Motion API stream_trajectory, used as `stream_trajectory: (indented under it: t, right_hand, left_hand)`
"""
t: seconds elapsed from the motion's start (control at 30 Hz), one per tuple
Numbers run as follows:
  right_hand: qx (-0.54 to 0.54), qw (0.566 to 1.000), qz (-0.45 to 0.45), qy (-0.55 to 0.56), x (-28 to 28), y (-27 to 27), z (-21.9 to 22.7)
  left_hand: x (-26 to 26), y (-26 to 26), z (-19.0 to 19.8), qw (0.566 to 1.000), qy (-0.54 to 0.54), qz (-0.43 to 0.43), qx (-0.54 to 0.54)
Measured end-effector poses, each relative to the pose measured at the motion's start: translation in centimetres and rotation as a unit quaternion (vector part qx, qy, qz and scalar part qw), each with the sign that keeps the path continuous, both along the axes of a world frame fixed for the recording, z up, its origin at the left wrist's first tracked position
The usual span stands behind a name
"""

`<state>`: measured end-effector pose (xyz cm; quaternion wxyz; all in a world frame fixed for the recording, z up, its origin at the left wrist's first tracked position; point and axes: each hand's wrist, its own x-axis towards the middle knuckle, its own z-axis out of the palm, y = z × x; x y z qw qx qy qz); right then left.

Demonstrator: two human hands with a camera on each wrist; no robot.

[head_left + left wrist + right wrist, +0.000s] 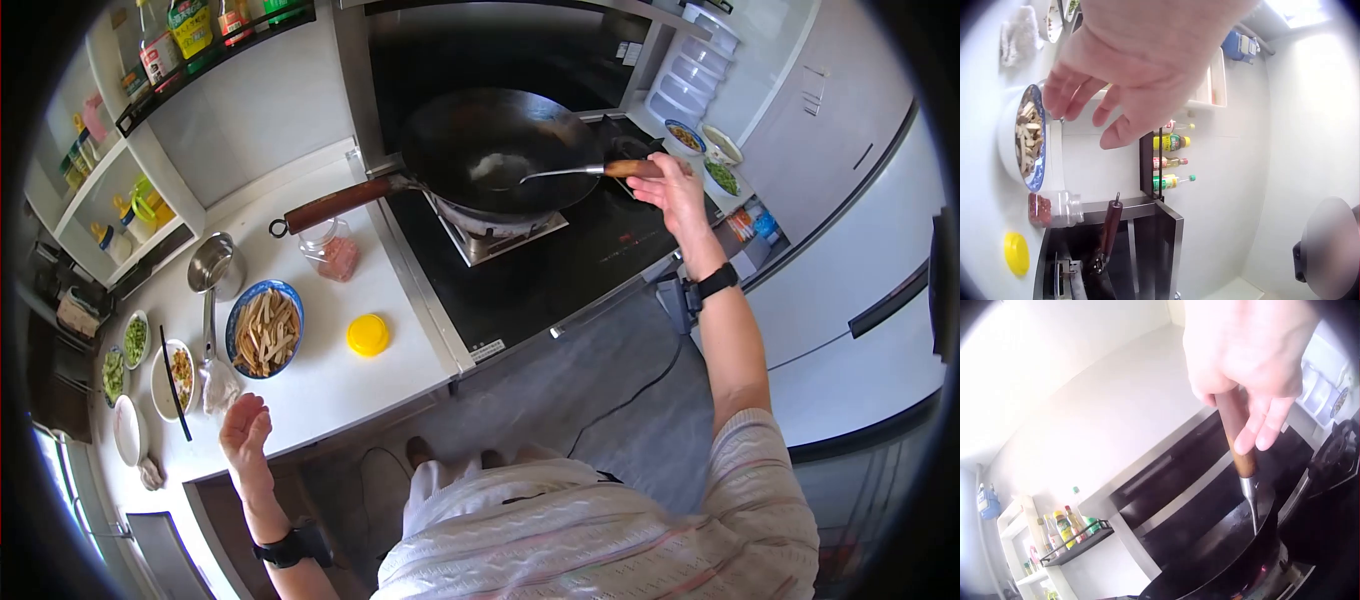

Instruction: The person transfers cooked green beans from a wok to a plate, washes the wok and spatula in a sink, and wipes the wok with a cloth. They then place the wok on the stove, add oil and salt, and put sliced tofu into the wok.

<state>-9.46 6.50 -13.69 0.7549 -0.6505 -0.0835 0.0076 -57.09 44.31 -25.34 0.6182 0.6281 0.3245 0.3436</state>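
My right hand (672,195) grips the wooden handle of a metal cooking utensil (632,169). Its slim shaft reaches down into a black wok (450,150); its head is not distinct. A whitish patch shows at the wok's bottom. In the right wrist view, the thumb side wraps the handle while other fingers (1269,428) lie along it. My left hand (245,440) holds nothing, hovering by the counter's front edge with loosely bent fingers. Nearest to it are a whitish cloth (218,387) and a blue-rimmed bowl (233,345) of pale brown strips.
The wok's long wooden handle (340,204) juts left over the counter, beside an open jar (333,255) of pinkish contents. A yellow lid (368,335), metal dipper (215,268), black chopsticks (175,385) and several food bowls stand leftward. Small bowls (720,178) sit right of the stove.
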Motion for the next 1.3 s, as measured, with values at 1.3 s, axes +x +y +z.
stream_trajectory:
  t: [1.3]
  right_hand:
    - [-0.089,0.995,-0.035,0.006,-0.9,-1.5,0.3]
  left_hand:
    - [4.0,11.5,-9.7,0.913,-0.146,-0.080,-0.372]
